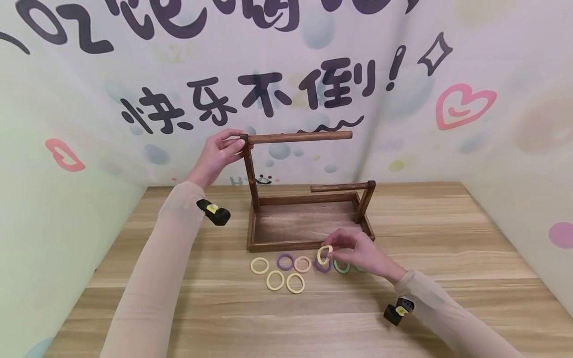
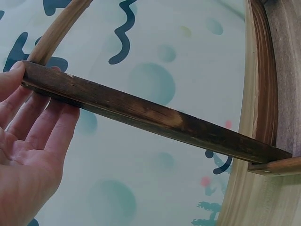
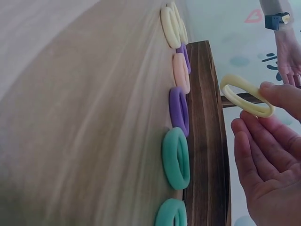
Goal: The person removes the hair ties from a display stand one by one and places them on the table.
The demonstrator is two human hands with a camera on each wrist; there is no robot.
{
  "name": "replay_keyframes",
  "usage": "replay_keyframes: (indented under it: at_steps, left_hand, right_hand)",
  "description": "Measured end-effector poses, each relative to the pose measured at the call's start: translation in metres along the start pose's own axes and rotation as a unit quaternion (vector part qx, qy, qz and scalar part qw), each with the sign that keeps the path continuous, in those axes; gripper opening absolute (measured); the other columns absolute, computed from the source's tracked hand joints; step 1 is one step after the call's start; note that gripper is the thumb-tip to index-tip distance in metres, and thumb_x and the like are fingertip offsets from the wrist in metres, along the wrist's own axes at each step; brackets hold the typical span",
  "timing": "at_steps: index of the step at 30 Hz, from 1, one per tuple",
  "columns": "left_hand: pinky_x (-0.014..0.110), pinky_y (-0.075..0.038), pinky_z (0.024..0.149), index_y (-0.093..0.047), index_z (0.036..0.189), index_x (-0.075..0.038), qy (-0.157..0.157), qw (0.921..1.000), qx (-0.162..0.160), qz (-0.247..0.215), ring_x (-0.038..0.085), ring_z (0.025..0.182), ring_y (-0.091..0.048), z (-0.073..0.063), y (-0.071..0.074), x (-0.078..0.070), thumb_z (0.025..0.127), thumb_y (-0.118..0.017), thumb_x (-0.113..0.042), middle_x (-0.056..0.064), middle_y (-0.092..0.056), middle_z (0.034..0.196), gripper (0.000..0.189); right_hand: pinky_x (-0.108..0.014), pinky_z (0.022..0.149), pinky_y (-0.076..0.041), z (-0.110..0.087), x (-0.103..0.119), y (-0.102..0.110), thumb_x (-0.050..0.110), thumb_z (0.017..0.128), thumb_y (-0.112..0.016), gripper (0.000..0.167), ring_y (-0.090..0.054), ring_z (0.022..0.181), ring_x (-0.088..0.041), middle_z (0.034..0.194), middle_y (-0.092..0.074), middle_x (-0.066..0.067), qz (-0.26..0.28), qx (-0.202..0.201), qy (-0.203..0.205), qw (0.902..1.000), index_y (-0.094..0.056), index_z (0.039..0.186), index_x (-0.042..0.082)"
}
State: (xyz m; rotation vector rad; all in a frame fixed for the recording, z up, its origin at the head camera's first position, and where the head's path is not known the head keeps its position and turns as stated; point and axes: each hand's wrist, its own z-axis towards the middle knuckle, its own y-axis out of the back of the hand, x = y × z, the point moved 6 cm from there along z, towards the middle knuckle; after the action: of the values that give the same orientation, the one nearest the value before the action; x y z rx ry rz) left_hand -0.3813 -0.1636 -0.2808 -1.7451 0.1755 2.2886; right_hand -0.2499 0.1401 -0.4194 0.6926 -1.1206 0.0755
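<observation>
My left hand (image 1: 221, 151) holds the top corner of the tall post (image 1: 251, 174) of a dark wooden rack. In the left wrist view the thumb lies on one side of the post (image 2: 141, 113) and the fingers on the other. A pale yellow hair tie (image 3: 244, 104) is pinched between the thumb and fingers of my right hand (image 1: 362, 251), just in front of the rack's tray (image 1: 286, 246). Below it on the table lie a purple hair tie (image 3: 177, 110) and a green hair tie (image 3: 171, 157), partly covered by the hand in the head view.
More hair ties lie before the tray: three yellow, including one at the left (image 1: 253, 260), a purple one (image 1: 279, 262) and a pink one (image 1: 296, 268). The rack has a long upper bar (image 1: 300, 137) and a shorter lower bar (image 1: 337, 187). A printed cloth wall (image 1: 224, 164) stands behind.
</observation>
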Motion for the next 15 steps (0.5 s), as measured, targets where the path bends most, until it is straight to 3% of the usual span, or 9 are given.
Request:
replay_keyframes:
  at_steps: [6, 15]
  left_hand:
    - [0.043, -0.044, 0.101, -0.058, 0.118, 0.001, 0.004, 0.9999, 0.0, 0.011, 0.018, 0.099, -0.065, 0.0, 0.001, 0.0, 0.098, -0.055, -0.003, 0.003, -0.07, 0.097, 0.021]
    - [0.043, -0.044, 0.101, -0.056, 0.12, 0.003, 0.006, 0.9998, -0.001, 0.017, 0.019, 0.101, -0.064, 0.0, 0.0, 0.0, 0.098, -0.055, -0.003, 0.003, -0.07, 0.098, 0.023]
  right_hand:
    - [-0.036, 0.083, -0.056, -0.003, -0.003, -0.004, 0.01, 0.084, -0.076, 0.019, -0.065, 0.091, -0.017, 0.099, -0.067, -0.007, -0.006, 0.025, -0.02, 0.9995, -0.068, 0.1, 0.004]
    - [-0.04, 0.079, -0.056, -0.008, -0.006, -0.02, 0.009, 0.084, -0.076, 0.018, -0.064, 0.088, -0.013, 0.098, -0.07, -0.001, -0.011, 0.067, -0.01, 0.9977, -0.069, 0.101, 0.008]
